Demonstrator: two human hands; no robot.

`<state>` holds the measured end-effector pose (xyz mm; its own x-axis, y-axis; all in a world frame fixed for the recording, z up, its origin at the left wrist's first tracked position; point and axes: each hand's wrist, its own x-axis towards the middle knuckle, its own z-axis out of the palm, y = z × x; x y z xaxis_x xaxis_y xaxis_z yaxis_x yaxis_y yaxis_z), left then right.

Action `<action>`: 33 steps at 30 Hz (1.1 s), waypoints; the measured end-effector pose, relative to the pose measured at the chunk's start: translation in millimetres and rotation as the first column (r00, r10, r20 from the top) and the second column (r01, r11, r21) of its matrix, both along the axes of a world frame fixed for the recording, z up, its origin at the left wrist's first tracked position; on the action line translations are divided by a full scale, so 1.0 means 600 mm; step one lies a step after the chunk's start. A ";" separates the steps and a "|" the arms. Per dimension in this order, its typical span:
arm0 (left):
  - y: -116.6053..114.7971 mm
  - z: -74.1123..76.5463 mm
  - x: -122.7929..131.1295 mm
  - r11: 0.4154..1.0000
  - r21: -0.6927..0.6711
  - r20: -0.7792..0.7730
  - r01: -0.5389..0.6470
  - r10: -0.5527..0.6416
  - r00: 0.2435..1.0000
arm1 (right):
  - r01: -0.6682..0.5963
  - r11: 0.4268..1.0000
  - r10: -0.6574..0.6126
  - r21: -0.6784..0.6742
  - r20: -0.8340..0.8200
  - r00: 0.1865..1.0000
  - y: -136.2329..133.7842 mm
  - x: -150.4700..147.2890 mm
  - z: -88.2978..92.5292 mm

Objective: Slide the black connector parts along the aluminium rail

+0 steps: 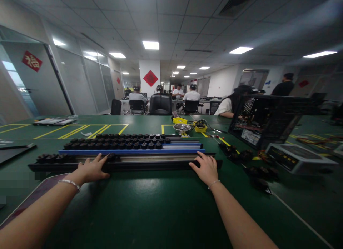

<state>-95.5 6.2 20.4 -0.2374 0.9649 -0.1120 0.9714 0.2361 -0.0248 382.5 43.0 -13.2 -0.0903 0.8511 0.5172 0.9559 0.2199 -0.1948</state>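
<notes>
A long black rail [150, 165] with a metallic inner channel lies across the green table in front of me. Small black ribbed parts [52, 158] sit at its left end, and another black part [112, 157] is beside my left fingertips. My left hand [92, 168] rests on the rail's left portion with fingers spread. Near the right end, my right hand [205, 167] lies on the rail, fingers apart. Behind it runs a blue-edged rail [177, 151], with rows of similar black parts [118, 145] along its left and middle. What lies beneath my palms is hidden.
An open computer case [268, 116] and a power supply unit [300, 158] stand at right, near loose black parts [259, 174]. Farther back are a metal bowl [182, 127] and yellow trays [200, 127]. A person [227, 104] sits behind the case.
</notes>
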 end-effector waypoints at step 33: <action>-0.009 0.021 0.018 0.976 0.009 -0.054 0.218 -0.217 0.975 | 0.012 1.000 -0.011 -0.024 0.015 1.000 0.001 0.000 0.003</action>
<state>-84.9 0.6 33.1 -0.0269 0.9956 -0.0901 0.9970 0.0202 -0.0750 382.4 43.4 -11.7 -0.0877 0.8642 0.4954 0.9611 0.2042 -0.1861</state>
